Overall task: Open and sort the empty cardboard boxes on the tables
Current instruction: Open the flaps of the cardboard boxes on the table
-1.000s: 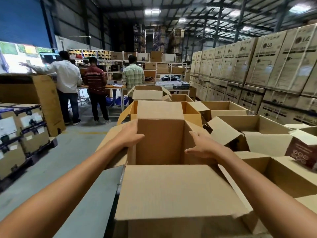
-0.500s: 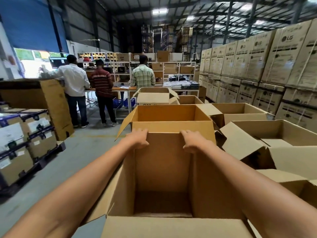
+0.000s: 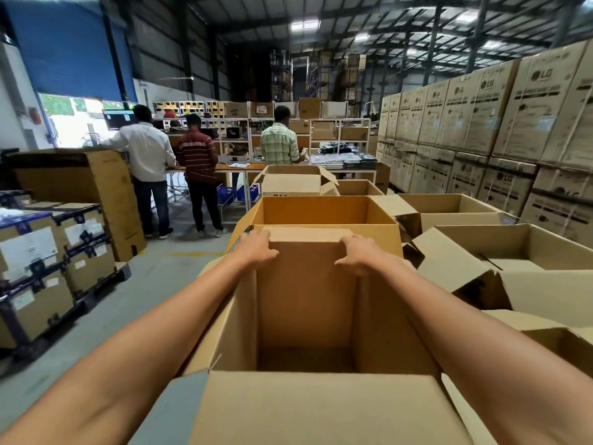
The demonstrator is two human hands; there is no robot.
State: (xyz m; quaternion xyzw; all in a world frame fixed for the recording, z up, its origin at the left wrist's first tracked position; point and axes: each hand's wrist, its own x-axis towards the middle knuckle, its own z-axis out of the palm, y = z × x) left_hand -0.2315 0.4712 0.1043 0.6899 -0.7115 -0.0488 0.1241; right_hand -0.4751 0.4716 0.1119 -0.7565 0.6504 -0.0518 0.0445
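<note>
bridging left grip (image 3: 256, 248), right grip (image 3: 359, 255): far flap (image 3: 309, 235)

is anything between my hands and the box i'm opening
Nothing visible stands between them. The left hand and right hand both grip the far rim of the open box, and its inside looks empty.

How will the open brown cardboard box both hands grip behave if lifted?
Probably light for its size: the open brown cardboard box looks empty inside. Likely floppy at the top: its loose near flap splays outward, so the far edge held by the left hand and right hand may bend. Tall and narrow, it could tip when pushed high.
</note>
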